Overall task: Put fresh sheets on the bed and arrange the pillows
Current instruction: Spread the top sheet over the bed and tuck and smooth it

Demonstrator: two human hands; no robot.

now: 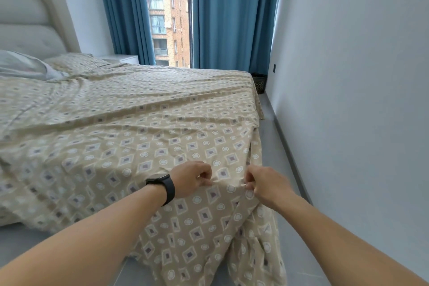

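A beige sheet printed with diamonds and circles is spread over the bed, and its near corner hangs down toward the floor. My left hand, with a black watch on the wrist, pinches a fold of the sheet at that corner. My right hand pinches the same fold a little to the right. A pillow in the same print lies at the head of the bed. A pale grey-white pillow lies to its left.
A padded white headboard stands at the far left. Blue curtains frame a window at the back. A white nightstand sits by the curtains. A dark basket stands in the far corner. A narrow grey floor strip runs along the right wall.
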